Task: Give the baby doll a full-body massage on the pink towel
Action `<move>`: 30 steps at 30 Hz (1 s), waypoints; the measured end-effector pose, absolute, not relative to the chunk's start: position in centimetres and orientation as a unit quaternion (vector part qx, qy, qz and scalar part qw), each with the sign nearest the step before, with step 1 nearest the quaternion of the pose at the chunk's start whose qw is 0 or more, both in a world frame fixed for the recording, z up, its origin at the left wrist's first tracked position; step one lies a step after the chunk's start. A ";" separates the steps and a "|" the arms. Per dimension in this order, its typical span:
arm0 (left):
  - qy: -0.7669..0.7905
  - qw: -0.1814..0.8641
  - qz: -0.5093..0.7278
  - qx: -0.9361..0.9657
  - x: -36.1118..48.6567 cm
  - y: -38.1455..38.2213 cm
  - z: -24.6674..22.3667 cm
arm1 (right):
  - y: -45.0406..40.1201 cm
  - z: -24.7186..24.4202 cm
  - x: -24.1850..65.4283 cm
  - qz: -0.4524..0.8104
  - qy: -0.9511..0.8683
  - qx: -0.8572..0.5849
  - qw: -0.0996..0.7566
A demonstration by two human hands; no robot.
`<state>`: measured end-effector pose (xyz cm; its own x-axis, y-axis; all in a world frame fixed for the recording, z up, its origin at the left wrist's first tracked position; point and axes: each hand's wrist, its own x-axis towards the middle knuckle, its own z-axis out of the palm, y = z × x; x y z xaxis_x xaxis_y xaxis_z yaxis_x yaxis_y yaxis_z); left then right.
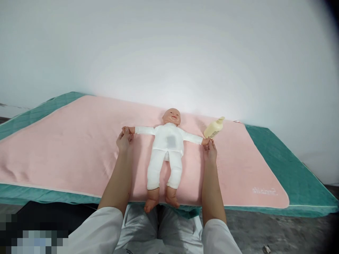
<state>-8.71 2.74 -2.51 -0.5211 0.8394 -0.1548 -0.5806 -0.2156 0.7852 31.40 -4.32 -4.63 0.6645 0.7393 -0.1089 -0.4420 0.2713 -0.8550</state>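
A baby doll [169, 141] with a white cloth body lies on its back in the middle, its head toward the wall and its feet at the near edge. Both of its arms are stretched out sideways. My left hand [124, 140] is closed around the doll's hand on the left. On the other side, my right hand [210, 150] pinches the doll's other hand. Just beyond my right hand, a pale yellow pump bottle [214, 128] lies tilted on the pink mat.
The pink mat [79, 148] covers much of a green quilted pad [286, 158], which sticks out at both ends. A white wall [169, 53] rises directly behind. Below the near edge, a dark object [53, 218] is at the lower left and grey floor [265, 229] at the right.
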 end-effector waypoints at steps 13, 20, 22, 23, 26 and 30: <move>0.375 0.240 0.710 0.546 -2.6 -0.9 0.2 | -7.0 -1.5 25.3 0.087 -0.502 -0.532 0.676; 0.272 0.071 0.572 0.771 -2.2 -1.6 -0.2 | -7.8 -1.9 21.7 -0.036 -0.732 -0.444 0.515; 0.265 0.061 0.524 0.807 -2.3 -1.6 -0.2 | -7.9 -2.2 21.3 -0.021 -0.743 -0.441 0.504; 0.263 0.057 0.502 0.822 -2.3 -1.6 -0.2 | -7.9 -2.3 21.2 -0.008 -0.745 -0.441 0.500; 0.247 0.048 0.457 0.853 -2.4 -1.7 -0.1 | -8.1 -2.5 21.3 0.030 -0.755 -0.443 0.483; 0.223 0.052 0.432 0.872 -2.4 -1.8 0.1 | -8.3 -2.2 21.4 0.034 -0.779 -0.429 0.456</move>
